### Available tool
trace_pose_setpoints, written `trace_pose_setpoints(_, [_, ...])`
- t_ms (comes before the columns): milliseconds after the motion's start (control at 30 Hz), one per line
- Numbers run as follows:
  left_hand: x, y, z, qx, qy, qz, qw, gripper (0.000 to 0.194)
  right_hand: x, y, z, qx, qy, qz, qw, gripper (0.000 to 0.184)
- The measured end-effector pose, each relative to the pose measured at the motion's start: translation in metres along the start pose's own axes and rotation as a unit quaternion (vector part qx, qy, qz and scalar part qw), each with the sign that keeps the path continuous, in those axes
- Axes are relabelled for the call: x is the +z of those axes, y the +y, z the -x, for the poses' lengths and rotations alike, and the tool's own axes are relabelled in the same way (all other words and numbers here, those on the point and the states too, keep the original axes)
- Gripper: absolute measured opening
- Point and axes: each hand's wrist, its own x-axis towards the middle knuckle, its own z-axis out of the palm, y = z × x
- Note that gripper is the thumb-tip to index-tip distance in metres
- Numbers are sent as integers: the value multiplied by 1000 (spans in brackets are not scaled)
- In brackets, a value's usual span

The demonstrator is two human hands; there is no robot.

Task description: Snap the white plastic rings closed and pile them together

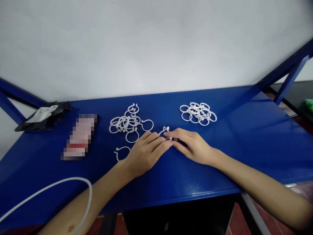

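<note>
A white plastic shower curtain ring (161, 131) sticks up between my hands at the middle of the table, its knobbed end showing and its lower part hidden by my fingers. My left hand (146, 151) is closed on it, fingers bent and pressed together. From the other side, my right hand (193, 145) pinches it near the end with thumb and forefinger. Left of them lies a loose pile of similar rings (123, 123) with open ends. One more open ring (117, 155) is partly covered by my left hand. Farther right sits a cluster of closed rings (199, 113).
On the blue table (244, 130) at left lie a black plastic bag (45, 116) with a white label and a flat pixelated object (80, 135). A white cable (49, 189) loops over my left forearm. Blue metal braces (290, 75) flank the table; a pale wall stands behind.
</note>
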Motion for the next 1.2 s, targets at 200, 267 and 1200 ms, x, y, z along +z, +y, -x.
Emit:
trace_pose_setpoints(200, [1,1,0,18,2,3,1000,13,1,-1,-2,78,41,-113,990,15])
trace_pose_setpoints(267, [1,0,0,18,11,12,1000,11,3,0,-2,98,70,-124,985,12])
trace_pose_setpoints(1200, [6,13,-2,-261,87,203,940,6,4,-3,4,32,46,-65,996,8])
